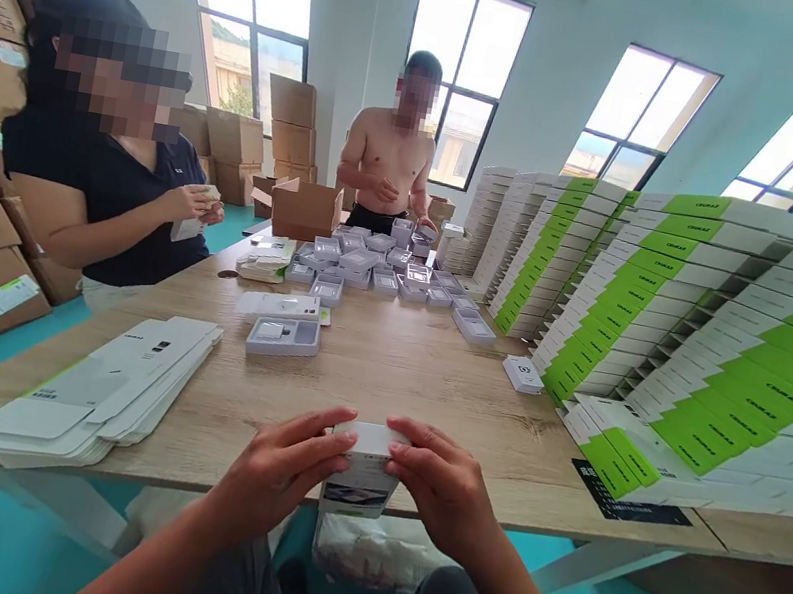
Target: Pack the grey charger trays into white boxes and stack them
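Between my hands is a small white carton [361,474] with a printed picture low on the side facing me, held upright at the table's near edge. The fingers of my left hand [277,465] press on its left side and upper corner. My right hand [448,488] grips the right side the same way, fingertips near the top edge. To the left lies a fanned stack of flat white cartons [107,391]. Ahead of my left hand sits a grey-white plastic tray [283,337] with moulded recesses.
Tall stacks of white and green boxes [623,305] line the table's right side, with a small white box [523,374] before them. Many trays [372,263] are heaped mid-table near an open cardboard box [304,211]. One person [135,172] works at left, another [388,164] stands behind.
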Action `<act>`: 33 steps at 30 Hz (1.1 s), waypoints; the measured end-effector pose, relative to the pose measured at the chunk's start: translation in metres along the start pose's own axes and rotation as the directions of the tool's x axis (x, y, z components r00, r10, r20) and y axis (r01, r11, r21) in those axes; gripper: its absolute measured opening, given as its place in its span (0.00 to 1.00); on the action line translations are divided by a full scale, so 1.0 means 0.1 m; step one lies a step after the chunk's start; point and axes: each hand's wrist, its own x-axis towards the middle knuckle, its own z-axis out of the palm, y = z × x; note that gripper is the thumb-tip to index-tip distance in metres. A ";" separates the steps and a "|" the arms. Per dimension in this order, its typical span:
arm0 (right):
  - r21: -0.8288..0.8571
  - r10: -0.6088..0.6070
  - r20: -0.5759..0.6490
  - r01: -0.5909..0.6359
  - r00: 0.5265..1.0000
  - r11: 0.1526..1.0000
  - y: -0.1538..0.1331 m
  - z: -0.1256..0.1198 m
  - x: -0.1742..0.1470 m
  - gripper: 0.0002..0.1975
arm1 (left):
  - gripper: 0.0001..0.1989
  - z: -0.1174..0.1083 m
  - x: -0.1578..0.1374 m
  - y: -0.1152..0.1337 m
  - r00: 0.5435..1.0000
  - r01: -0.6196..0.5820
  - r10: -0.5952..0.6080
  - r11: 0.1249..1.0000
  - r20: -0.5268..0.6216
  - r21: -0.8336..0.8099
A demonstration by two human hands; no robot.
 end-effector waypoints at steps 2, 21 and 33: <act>0.005 0.031 -0.006 -0.031 1.000 1.000 -0.02 0.03 0.00 0.08 | 0.17 0.15 -0.10 -0.02 0.995 0.094 -0.095 0.995 -0.042 -0.036; -0.705 0.487 -0.487 -0.655 0.725 0.272 0.37 -1.67 -0.82 0.32 | 0.16 0.91 0.34 0.48 0.931 -0.361 0.361 0.874 0.064 0.324; -0.803 0.185 -0.521 -0.552 0.833 0.225 0.69 -1.91 -1.25 0.27 | 0.18 0.11 -0.33 -0.11 0.973 -0.189 0.086 0.833 0.215 0.520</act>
